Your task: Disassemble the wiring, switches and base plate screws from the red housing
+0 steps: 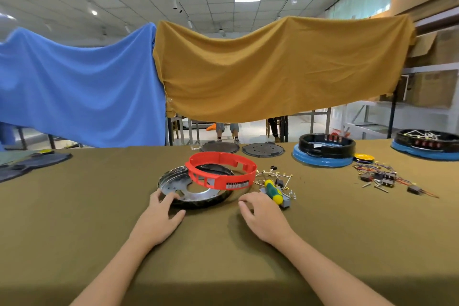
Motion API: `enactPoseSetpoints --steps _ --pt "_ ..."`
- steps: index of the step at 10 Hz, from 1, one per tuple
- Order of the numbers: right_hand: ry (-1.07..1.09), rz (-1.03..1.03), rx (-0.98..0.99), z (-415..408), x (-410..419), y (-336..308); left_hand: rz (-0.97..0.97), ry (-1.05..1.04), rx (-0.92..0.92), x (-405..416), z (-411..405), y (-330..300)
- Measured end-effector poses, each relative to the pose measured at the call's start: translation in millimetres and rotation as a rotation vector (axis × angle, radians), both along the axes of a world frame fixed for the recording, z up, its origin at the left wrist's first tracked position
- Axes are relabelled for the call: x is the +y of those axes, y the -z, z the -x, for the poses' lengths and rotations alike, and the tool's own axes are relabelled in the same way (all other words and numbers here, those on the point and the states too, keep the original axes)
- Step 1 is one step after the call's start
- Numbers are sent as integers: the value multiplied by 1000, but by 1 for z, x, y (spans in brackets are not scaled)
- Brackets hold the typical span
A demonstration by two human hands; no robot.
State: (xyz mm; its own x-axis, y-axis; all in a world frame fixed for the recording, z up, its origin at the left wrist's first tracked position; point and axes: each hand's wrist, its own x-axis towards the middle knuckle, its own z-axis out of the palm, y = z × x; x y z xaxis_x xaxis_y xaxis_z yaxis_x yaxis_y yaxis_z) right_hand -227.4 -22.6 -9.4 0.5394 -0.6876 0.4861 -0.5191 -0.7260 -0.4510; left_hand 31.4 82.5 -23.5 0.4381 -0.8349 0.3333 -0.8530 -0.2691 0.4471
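**Red housing lifted off its base plate, both hands resting at the bench**

The red housing (221, 170) is an open ring lying tilted, its left part propped on the round metal base plate (191, 187) and its right edge down toward the olive-covered bench (74, 206). Its inside looks empty of wiring. The base plate lies flat just left of centre, shiny side up, with a dark rim.

The left hand (161, 216) rests on the near-left rim of the base plate, fingers (171, 197) spread loosely over the edge and touching the metal, not curled round it. The right hand (260, 216) lies palm down on the bench just right of the plate, fingers (244, 202) relaxed and slightly bent, holding nothing.

Just beyond the right hand lies a screwdriver with a green and yellow handle (273, 191), on top of a small heap of pale wiring with switches (275, 177). Further right, well apart, is a second tangle of red and blue wires with dark switches (380, 177).

At the far edge of the bench sit 2 dark perforated discs (263, 149), a black housing on a blue base (325, 150) with a small yellow lid (363, 157) beside it, and another such unit (427, 144) at the right edge. Dark folded cloth (32, 163) lies at the left. Blue (82, 87) and mustard (273, 69) sheets hang behind.
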Motion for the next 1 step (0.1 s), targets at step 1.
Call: enactPoseSetpoints --steps 1 --pt "9 -3 3 -2 0 -1 12 4 -7 -1 -2 -1"
